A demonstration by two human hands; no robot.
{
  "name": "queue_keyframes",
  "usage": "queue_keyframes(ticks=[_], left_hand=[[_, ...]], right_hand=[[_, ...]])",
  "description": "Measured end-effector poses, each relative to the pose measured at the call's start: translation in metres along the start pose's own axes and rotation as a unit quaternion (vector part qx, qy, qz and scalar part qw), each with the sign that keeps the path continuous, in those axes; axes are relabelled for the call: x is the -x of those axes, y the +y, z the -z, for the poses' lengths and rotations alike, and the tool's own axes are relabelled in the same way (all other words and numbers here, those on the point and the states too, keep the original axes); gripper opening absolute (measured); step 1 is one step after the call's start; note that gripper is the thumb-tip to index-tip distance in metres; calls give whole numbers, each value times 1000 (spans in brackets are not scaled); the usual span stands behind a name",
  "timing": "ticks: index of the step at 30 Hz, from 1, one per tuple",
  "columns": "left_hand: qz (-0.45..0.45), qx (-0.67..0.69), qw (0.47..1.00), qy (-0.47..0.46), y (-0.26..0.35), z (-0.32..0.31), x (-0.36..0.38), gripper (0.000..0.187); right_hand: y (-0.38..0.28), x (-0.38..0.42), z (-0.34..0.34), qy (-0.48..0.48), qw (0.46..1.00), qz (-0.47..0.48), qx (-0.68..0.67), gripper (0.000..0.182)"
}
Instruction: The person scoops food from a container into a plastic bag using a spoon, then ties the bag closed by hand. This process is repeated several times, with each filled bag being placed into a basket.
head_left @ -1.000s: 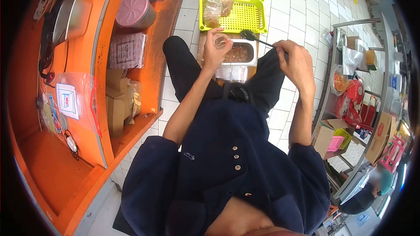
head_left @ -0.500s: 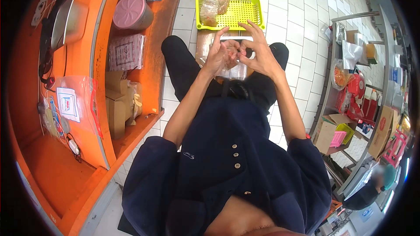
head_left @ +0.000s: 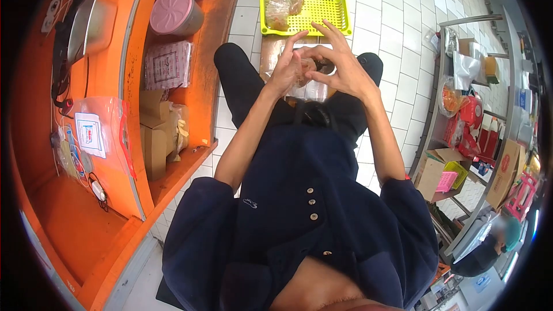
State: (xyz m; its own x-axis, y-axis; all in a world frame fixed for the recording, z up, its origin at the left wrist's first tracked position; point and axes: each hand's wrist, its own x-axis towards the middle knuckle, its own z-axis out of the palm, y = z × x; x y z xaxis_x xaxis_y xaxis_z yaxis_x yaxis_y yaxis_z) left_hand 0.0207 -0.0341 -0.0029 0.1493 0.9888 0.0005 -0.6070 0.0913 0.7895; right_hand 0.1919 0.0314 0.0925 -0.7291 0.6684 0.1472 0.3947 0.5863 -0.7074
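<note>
A small clear plastic bag (head_left: 306, 71) with pinkish-brown contents is between my two hands, above a low wooden surface (head_left: 269, 52). My left hand (head_left: 284, 71) has its fingers closed around the bag's left side. On the other side, my right hand (head_left: 341, 69) curves its thumb and index finger in to the bag's edge, its other fingers raised. Just beyond the hands lies a yellow-green basket (head_left: 347, 14), with filled clear bags (head_left: 279, 11) in its left part. Clear plastic and something whitish (head_left: 314, 91) lie beneath the hands.
An orange shelf unit (head_left: 199, 40) at the left holds a pink-lidded tub (head_left: 173, 11), a packet stack (head_left: 168, 65) and cardboard (head_left: 154, 152). Metal racks with boxes (head_left: 433, 175) stand at the right. Another person (head_left: 478, 259) is at the lower right.
My right hand's thumb and index finger have spread into a wider curve, and its wrist has shifted slightly right. My left hand stays at the bag. The whole view has shifted slightly.
</note>
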Motion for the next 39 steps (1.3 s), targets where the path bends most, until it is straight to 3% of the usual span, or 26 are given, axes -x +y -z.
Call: queue_keyframes(ticks=[5,8,10,11,14,15,17,18,20,24,26,37,39], left_hand=[[31,34,998,-47,-2,1,-4,86],[2,5,999,-51,7,-7,-3,72],[12,-210,978,17,13,-7,0,54],[40,-206,977,37,8,-1,0,38],[71,-270,960,30,5,5,5,28],[71,-271,960,29,10,-1,7,28],[-34,-353,931,83,23,-19,9,22],[-37,-354,931,82,23,-18,9,22],[-40,-296,937,179,17,-14,8,22],[-38,-277,944,175,13,-10,8,21],[-47,-276,945,171,12,-10,7,20],[-68,-356,917,167,15,-14,14,17],[-67,-284,936,196,14,-14,13,15]], right_hand=[[11,-1,10,-62,997,42,36,20],[14,0,12,-60,997,30,28,14],[17,0,14,-51,998,-28,-20,10],[19,1,13,-50,998,-28,-20,10],[24,3,9,-14,997,-56,-50,10],[24,5,7,-13,990,-106,-91,11],[24,7,4,-10,980,-152,-131,13],[23,9,3,13,979,-157,-132,13],[24,13,-2,38,977,-162,-133,13],[21,16,-14,85,975,-134,-153,14],[12,15,-13,85,957,-201,-191,14],[22,23,-25,47,963,-176,-198,13],[20,22,-22,55,965,-165,-194,12]])
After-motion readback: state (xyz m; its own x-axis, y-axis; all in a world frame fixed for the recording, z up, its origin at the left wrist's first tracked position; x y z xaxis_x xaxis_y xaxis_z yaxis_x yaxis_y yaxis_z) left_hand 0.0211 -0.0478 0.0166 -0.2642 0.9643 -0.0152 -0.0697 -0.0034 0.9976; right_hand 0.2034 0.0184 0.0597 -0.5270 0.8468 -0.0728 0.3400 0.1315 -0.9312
